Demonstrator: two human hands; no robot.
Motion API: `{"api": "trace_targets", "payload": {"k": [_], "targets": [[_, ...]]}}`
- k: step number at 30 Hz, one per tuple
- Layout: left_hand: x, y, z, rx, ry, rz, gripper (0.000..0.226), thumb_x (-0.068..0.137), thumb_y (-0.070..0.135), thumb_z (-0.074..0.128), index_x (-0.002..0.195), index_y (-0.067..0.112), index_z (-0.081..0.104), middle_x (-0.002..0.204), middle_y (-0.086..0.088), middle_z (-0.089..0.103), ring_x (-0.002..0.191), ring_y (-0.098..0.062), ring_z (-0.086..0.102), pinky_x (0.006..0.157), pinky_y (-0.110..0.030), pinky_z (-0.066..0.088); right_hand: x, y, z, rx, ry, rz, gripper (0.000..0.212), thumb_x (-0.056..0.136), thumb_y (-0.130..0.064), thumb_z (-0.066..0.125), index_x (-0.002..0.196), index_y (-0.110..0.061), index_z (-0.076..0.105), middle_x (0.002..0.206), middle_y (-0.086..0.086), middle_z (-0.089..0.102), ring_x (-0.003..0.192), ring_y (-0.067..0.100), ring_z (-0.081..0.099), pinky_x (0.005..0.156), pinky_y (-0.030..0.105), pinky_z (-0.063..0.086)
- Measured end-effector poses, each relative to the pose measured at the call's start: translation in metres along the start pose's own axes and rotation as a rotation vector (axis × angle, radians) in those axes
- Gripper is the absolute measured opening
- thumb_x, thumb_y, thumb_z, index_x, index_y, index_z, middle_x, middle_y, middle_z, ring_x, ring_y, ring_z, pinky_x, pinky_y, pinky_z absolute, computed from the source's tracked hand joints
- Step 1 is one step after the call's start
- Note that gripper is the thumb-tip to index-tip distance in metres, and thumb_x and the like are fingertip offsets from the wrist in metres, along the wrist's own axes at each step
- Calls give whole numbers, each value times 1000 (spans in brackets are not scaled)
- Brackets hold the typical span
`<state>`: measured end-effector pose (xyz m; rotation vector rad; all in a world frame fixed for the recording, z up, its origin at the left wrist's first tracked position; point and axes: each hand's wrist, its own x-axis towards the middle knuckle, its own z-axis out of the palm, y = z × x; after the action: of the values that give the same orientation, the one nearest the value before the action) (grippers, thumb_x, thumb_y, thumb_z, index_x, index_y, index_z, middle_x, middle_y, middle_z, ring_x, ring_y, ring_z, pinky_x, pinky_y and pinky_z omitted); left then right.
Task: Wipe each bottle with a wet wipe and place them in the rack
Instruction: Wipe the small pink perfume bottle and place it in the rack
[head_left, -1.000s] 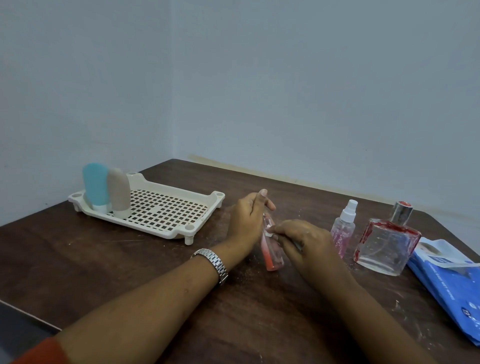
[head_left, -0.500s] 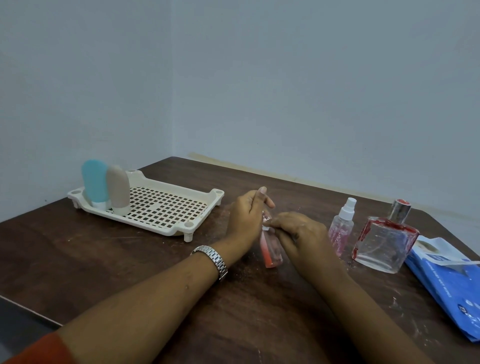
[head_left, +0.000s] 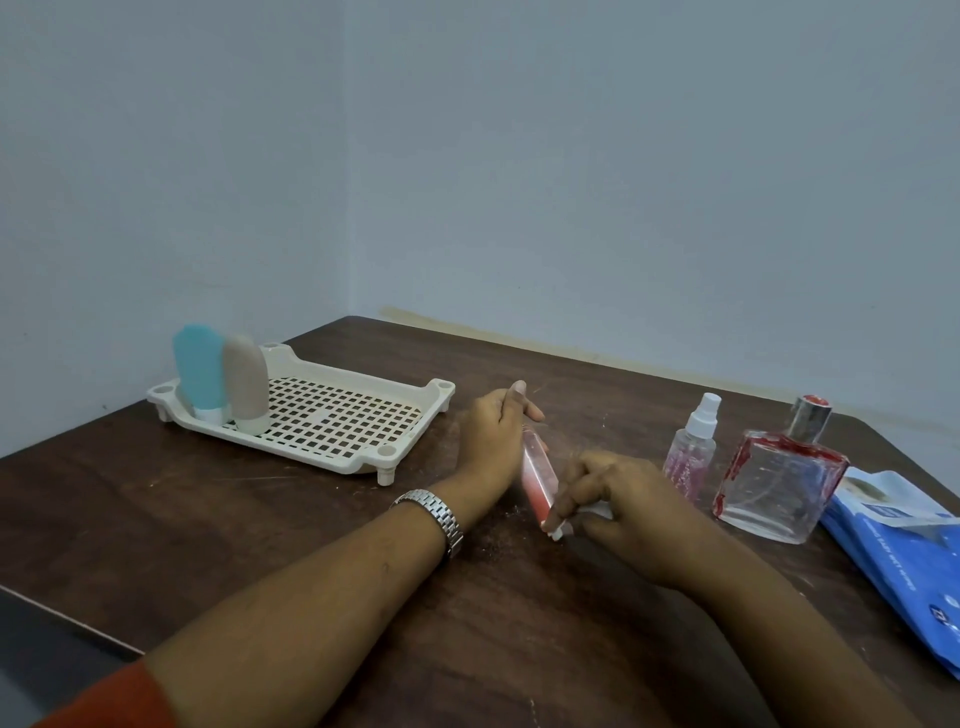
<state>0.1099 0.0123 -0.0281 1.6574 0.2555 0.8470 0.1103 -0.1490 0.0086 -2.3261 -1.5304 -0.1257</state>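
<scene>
at the bottom left corner an orange sleeve (head_left: 104, 701) is cut off by the frame edge. on the left of the dark wooden table (head_left: 260, 519) sits a cream perforated rack (head_left: 363, 382). it holds two bottles standing on their caps at its far left end: a blue bottle (head_left: 200, 371) and, touching it, a beige bottle (head_left: 245, 382). well right of the rack, the left hand (head_left: 493, 436), a metal watch (head_left: 434, 514) on its wrist, curls round the top of the slim red bottle (head_left: 537, 480) and hides its cap, index finger raised. the bottle is tilted, red low down and paler above; whether its base touches the table is unclear. the right hand (head_left: 613, 499) pinches a wet wipe (head_left: 597, 510) against the bottle's lower end, the wipe mostly hidden in the fingers. next stand a spray bottle (head_left: 691, 457) with pink contents and a square glass bottle (head_left: 779, 478), its contents hard to make out. a blue wipe pack (head_left: 904, 561) is cut off at the right edge.
</scene>
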Motion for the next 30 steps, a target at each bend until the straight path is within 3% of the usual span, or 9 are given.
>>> {"api": "trace_targets", "payload": {"k": [6, 12, 17, 21, 25, 30], "targets": [[3, -4, 0, 47, 31, 2, 45, 102, 35, 39, 67, 17, 61, 63, -20, 67, 63, -34, 66, 64, -39, 51, -1, 4, 1, 74, 90, 80, 22, 80, -8, 66, 85, -28, 75, 92, -15, 58, 87, -3, 52, 74, 5, 38], [1, -2, 0, 36, 14, -4, 43, 103, 34, 37, 72, 14, 60, 53, -7, 63, 46, -13, 62, 54, -26, 48, 2, 6, 10, 165, 282, 157, 17, 80, -9, 69, 85, -25, 74, 82, -22, 58, 78, -10, 54, 67, 1, 37], [0, 0, 0, 26, 18, 1, 43, 102, 33, 38, 72, 14, 60, 50, -3, 62, 44, -9, 60, 54, -26, 48, -3, 6, 4, 141, 160, 128, 21, 78, -7, 70, 83, -27, 74, 85, -19, 62, 82, -6, 56, 71, 2, 38], [-2, 2, -2, -119, -80, -59, 40, 101, 38, 39, 78, 12, 59, 53, -6, 63, 47, -20, 63, 57, -38, 53, -4, 9, 1, 211, 99, 184, 23, 79, -11, 70, 79, -34, 70, 85, -19, 64, 82, -4, 58, 67, 5, 42], [-7, 11, -1, -303, -235, -43, 39, 98, 39, 36, 89, 7, 56, 62, -8, 66, 53, -18, 65, 54, -27, 53, -2, 10, 11, 438, 331, 246, 27, 76, -9, 73, 72, -35, 68, 77, -15, 69, 72, -4, 61, 61, 10, 44], [-18, 17, 9, -386, -293, 26, 35, 102, 29, 34, 85, 9, 58, 75, -2, 68, 69, -12, 66, 63, -22, 53, 8, 10, 19, 721, 583, 199, 20, 77, -2, 70, 81, -22, 73, 88, -9, 73, 90, 3, 66, 79, 16, 50]]}}
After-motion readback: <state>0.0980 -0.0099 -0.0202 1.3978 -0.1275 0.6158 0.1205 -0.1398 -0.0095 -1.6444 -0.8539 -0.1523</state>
